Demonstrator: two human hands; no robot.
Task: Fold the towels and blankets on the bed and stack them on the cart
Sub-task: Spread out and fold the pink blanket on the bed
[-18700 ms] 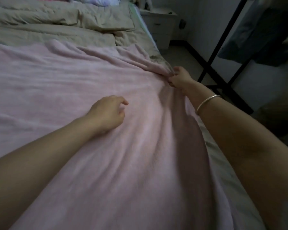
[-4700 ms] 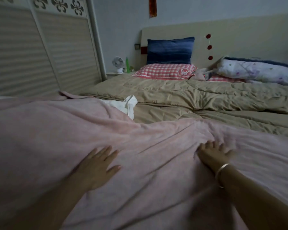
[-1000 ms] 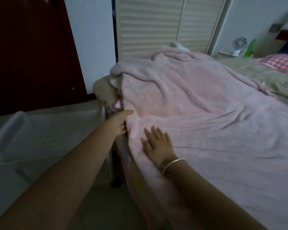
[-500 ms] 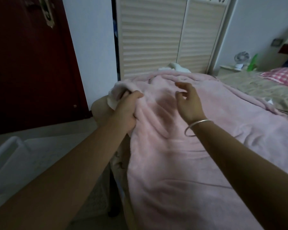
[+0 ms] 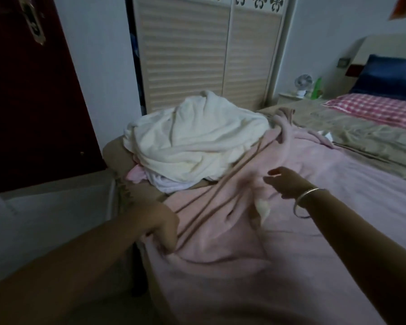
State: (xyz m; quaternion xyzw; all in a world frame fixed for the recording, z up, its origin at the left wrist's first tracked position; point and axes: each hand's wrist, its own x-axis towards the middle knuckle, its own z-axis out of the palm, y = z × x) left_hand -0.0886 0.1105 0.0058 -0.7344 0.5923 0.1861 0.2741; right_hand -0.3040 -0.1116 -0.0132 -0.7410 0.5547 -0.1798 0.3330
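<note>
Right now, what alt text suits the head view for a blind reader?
A person's left hand grips the edge of a pink blanket spread on a bed, while the right hand reaches open over it. A crumpled white towel lies at the bed's corner.

No writing, number or brand can be read: the red paper (image 5: 402, 7) high on the wall (image 5: 333, 26) is cut off and blurred, and the pale patch (image 5: 263, 207) on the pink blanket (image 5: 326, 174) shows no legible marks.
</note>
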